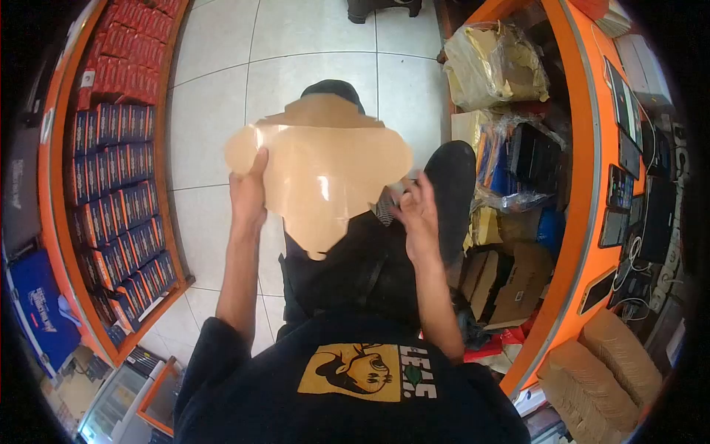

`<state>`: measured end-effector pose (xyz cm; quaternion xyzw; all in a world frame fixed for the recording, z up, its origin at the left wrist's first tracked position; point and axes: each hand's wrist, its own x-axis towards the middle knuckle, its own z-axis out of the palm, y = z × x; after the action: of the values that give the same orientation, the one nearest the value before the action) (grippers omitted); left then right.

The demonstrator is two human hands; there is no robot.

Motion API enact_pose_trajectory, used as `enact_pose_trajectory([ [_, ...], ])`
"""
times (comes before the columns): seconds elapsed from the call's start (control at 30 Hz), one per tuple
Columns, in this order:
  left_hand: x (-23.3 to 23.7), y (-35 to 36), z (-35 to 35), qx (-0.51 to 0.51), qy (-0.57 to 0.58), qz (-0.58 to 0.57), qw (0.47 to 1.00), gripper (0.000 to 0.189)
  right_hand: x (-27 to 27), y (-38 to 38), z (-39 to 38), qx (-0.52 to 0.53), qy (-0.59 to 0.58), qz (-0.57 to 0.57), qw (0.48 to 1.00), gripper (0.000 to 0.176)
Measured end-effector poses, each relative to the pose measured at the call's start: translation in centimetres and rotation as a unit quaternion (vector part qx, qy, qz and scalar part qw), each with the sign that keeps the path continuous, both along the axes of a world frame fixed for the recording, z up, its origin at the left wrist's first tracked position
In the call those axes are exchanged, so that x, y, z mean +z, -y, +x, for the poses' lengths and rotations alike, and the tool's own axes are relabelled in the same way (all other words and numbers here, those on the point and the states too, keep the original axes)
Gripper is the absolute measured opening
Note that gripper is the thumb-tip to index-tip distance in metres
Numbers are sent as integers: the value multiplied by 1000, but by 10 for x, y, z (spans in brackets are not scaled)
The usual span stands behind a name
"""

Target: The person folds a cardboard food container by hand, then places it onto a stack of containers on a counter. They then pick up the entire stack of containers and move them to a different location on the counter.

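A glossy tan die-cut cardboard sheet [318, 163] with rounded side flaps and a tapered lower end is held up over my lap. My left hand [248, 194] grips its left edge, thumb on the front face. Close by the right flap is my right hand [418, 218], its fingers apart and slightly blurred; whether a fingertip touches the edge is hard to tell. Another brown cardboard part [322, 111] shows behind the sheet's top edge. My dark-clothed legs [450, 177] are below and beside it.
On the left, a shelf holds several rows of blue-and-orange boxes [118, 177] and red boxes [129, 52]. Plastic-wrapped goods [495, 66] fill the right shelf, under an orange counter [592, 111] with phones [620, 185]. Stacked brown cardboard pieces [592, 377] stand at lower right. A dark stool [384, 7] is ahead.
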<state>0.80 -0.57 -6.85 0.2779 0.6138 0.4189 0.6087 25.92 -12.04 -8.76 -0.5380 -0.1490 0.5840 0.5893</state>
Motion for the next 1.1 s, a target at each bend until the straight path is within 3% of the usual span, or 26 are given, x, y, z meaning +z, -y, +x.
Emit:
enact_pose_trajectory([
  [0.03, -4, 10, 8, 9, 16, 24, 1000, 42, 3, -3, 0, -4, 1, 3, 1000, 83],
  [0.1, -3, 28, 14, 11, 35, 48, 998, 46, 6, -11, -3, 34, -144, -43, 988, 59],
  [0.13, 1, 36, 13, -40, -51, 32, 997, 51, 12, -19, -10, -3, -109, -58, 992, 45],
  [0.17, 4, 39, 12, -90, -138, 16, 986, 56, 8, -24, -6, -7, -110, -55, 992, 45],
  [0.2, 10, 35, 8, -52, -188, 129, 972, 65, 1, -30, -1, 28, -101, -46, 993, 42],
  [0.23, 24, 32, 5, -56, -187, 131, 972, 65, 4, -35, 0, 62, -91, -37, 993, 38],
  [0.27, 42, 30, 4, -52, -363, 234, 900, 66, 9, -37, 0, 73, -73, -39, 994, 32],
  [0.3, 59, 28, 6, -43, -520, 326, 788, 67, 7, -40, 0, 70, -70, -40, 994, 32],
  [0.33, 71, 21, 13, -154, -558, 374, 724, 62, 0, -42, -1, 138, -50, -27, 989, 33],
  [0.37, 62, 15, 15, -153, -557, 373, 726, 62, -9, -44, -4, 209, -31, -13, 977, 33],
  [0.4, 47, 6, 15, -187, -488, 281, 805, 59, -31, -46, -10, 240, 48, -33, 969, 33],
  [0.43, 33, -3, 14, -216, -411, 186, 866, 56, -33, -47, -12, 241, 49, -28, 969, 33],
  [0.47, 23, -10, 11, -158, -342, 168, 911, 45, -36, -47, -14, 250, 153, 46, 955, 35],
  [0.5, 19, -18, 10, -160, -343, 174, 909, 45, -29, -49, -16, 252, 254, 116, 926, 38],
  [0.57, 10, -25, 6, -116, -215, 152, 958, 36, -15, -43, -15, 268, 277, 108, 916, 45],
  [0.6, 3, -29, 2, -150, -312, 145, 927, 30, -6, -43, -16, 285, 386, 189, 857, 49],
  [0.63, -12, -32, -3, -145, -315, 141, 927, 30, -3, -43, -20, 296, 486, 269, 777, 54],
  [0.67, -31, -35, -8, -144, -286, 117, 940, 30, -9, -40, -21, 354, 528, 256, 728, 66],
  [0.7, -27, -37, -7, -143, -257, 94, 951, 29, -7, -39, -25, 358, 525, 261, 727, 66],
  [0.77, -19, -34, -5, -139, -229, 71, 961, 28, -1, -36, -30, 391, 662, 239, 593, 73],
  [0.8, -14, -34, -3, -143, -213, 63, 964, 28, 0, -33, -34, 394, 660, 239, 593, 73],
  [0.87, -12, -37, -1, -147, -194, 55, 968, 27, 1, -33, -41, 434, 572, 248, 650, 78],
  [1.1, -12, -39, -4, -151, -190, 108, 964, 26, 5, -58, -71, 403, 531, 242, 705, 95],
])
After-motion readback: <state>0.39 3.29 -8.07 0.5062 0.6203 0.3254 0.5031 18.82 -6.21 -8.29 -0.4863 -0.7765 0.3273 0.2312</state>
